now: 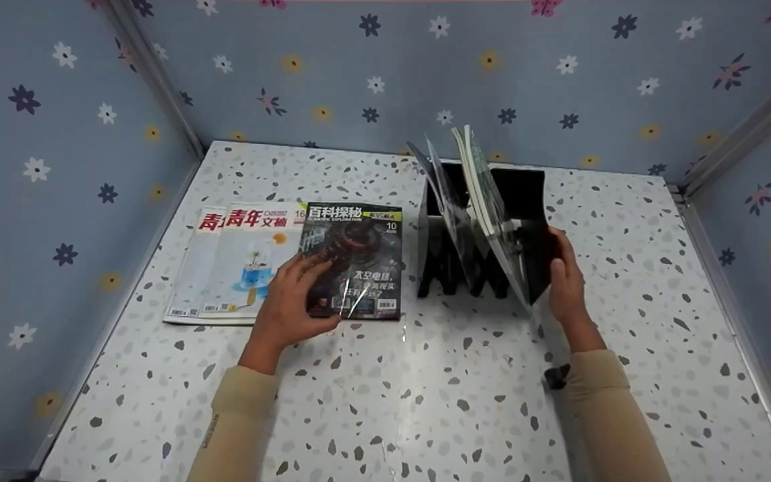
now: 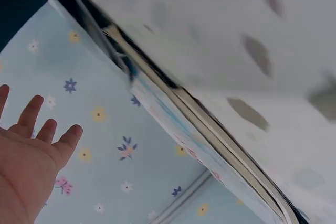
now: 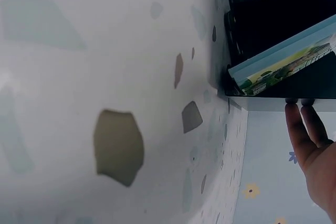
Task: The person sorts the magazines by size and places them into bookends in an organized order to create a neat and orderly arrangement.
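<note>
In the head view my left hand (image 1: 292, 301) is at the dark-covered magazine (image 1: 375, 261), fingers spread over its left side; the left wrist view shows the fingers (image 2: 68, 141) loosely extended, gripping nothing. Two white magazines (image 1: 245, 258) with red titles overlap to its left. My right hand (image 1: 567, 288) touches the outer right side of a black desktop book rack (image 1: 519, 184). Its fingers (image 3: 297, 129) look straight against that panel in the right wrist view. Inside the rack, books (image 1: 481, 181) and clear sheets (image 1: 440, 194) lean leftward at the top.
The white speckled table (image 1: 479, 428) is enclosed by blue flowered panels (image 1: 412, 60) at the back and both sides. A small black piece (image 1: 557, 376) sits beside the right sleeve (image 1: 610, 415).
</note>
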`<control>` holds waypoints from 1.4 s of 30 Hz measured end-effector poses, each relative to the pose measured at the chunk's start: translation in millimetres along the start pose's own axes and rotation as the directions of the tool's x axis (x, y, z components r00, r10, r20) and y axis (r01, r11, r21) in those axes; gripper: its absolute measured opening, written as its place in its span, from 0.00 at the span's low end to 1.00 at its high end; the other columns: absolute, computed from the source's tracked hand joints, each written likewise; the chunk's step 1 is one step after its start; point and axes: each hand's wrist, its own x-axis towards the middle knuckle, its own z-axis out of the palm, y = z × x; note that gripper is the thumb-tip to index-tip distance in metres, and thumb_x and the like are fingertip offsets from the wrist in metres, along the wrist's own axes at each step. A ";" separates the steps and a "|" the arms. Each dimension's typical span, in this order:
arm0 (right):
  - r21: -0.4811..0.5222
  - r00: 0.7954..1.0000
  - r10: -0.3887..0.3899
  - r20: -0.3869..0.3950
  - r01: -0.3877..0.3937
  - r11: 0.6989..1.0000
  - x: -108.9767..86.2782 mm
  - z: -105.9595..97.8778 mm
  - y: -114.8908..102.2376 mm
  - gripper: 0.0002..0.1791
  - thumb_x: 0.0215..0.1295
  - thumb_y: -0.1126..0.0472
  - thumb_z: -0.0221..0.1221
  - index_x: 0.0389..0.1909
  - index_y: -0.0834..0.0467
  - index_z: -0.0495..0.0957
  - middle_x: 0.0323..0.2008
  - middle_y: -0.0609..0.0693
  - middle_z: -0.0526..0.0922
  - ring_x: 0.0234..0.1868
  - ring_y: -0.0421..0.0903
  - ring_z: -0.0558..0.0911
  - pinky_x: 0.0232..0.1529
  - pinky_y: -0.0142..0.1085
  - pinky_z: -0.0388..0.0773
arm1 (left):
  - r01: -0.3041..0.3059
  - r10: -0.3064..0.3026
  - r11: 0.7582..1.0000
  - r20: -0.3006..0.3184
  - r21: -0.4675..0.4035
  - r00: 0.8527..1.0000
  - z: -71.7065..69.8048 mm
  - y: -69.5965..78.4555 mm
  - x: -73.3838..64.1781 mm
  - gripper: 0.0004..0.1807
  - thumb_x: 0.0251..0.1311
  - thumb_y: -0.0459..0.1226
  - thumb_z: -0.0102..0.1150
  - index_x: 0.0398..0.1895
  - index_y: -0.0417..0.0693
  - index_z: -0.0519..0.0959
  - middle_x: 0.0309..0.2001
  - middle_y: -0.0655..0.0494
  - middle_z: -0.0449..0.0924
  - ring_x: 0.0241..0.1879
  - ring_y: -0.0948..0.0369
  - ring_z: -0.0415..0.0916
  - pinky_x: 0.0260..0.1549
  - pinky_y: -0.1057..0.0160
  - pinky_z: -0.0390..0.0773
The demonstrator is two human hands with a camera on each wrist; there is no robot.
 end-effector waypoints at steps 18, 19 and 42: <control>-0.040 0.997 0.072 -0.008 -0.073 0.997 -0.4 -1.8 -2.2 0.25 0.76 0.63 0.38 0.70 0.67 0.56 0.71 0.60 0.62 0.71 0.37 0.60 0.69 0.30 0.54 | 0.214 -0.253 0.951 0.164 0.221 0.954 4.9 -25.5 -2.5 0.50 0.31 0.62 0.73 0.66 0.60 0.71 0.68 0.41 0.64 0.72 0.39 0.49 0.65 0.31 0.47; -0.039 0.998 0.068 -0.008 -0.068 0.997 -0.1 -1.8 -2.0 0.25 0.76 0.63 0.38 0.70 0.68 0.56 0.71 0.62 0.61 0.71 0.36 0.61 0.69 0.29 0.55 | 0.214 -0.254 0.950 0.165 0.227 0.953 4.8 -25.9 -2.0 0.50 0.31 0.62 0.72 0.65 0.61 0.71 0.68 0.41 0.64 0.72 0.39 0.49 0.65 0.31 0.47; -0.042 1.000 0.018 -0.003 -0.018 0.999 0.7 0.0 -3.8 0.24 0.76 0.63 0.37 0.68 0.71 0.57 0.68 0.71 0.61 0.69 0.38 0.64 0.67 0.28 0.57 | 0.200 -0.236 0.958 0.166 0.207 0.957 3.9 -34.7 -0.9 0.45 0.36 0.59 0.71 0.64 0.60 0.71 0.66 0.41 0.68 0.71 0.38 0.51 0.63 0.27 0.46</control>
